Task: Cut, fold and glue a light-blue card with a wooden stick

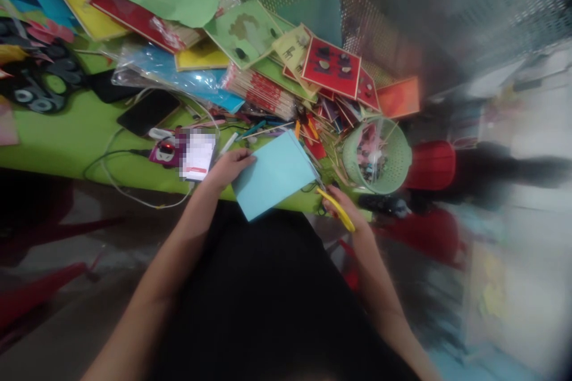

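My left hand (230, 168) grips the left corner of a light blue sheet of paper (272, 175), fingers closed over its edge. My right hand (343, 209) is closed around yellow-handled scissors (336, 208), whose blades meet the sheet's right edge. The sheet hangs over the front edge of a green table (67, 137), above my dark lap.
A pale green basket (386, 158) of sticks and small bits stands right of the sheet. Coloured cards, paper stacks and stick bundles (261, 92) crowd the table's back. A black phone (147, 112), cables and a small purple device (165, 152) lie left. A red stool (431, 164) stands beyond the basket.
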A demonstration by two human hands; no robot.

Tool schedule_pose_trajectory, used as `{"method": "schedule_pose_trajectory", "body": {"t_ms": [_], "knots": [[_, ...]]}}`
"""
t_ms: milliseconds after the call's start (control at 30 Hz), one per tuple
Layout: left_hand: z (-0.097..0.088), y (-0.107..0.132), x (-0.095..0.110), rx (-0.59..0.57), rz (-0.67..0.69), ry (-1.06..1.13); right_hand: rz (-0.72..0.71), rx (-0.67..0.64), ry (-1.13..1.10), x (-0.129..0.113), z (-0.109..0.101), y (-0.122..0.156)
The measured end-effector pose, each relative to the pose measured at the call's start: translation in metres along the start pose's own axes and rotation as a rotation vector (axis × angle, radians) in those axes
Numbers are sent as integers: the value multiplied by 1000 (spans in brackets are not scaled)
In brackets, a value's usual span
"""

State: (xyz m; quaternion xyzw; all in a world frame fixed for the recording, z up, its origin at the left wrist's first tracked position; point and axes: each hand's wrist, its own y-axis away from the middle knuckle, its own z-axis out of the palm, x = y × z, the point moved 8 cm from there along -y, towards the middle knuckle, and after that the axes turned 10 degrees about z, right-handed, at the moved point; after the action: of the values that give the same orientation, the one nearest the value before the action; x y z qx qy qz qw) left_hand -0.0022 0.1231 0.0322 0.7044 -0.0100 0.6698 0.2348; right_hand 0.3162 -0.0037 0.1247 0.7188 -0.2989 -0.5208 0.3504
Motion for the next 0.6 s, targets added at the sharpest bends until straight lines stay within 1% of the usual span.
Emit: {"method": "schedule_pose_trajectory", "body": {"t_ms": [200, 367, 600], "knots": [[2, 1, 2, -3, -15, -7, 0, 28, -32, 1, -1, 3], [5, 0, -1, -18, -16, 10, 34, 50, 12, 4, -4, 2], [6, 0, 0, -6, -16, -25, 48, 53, 44, 7, -6, -2]]}}
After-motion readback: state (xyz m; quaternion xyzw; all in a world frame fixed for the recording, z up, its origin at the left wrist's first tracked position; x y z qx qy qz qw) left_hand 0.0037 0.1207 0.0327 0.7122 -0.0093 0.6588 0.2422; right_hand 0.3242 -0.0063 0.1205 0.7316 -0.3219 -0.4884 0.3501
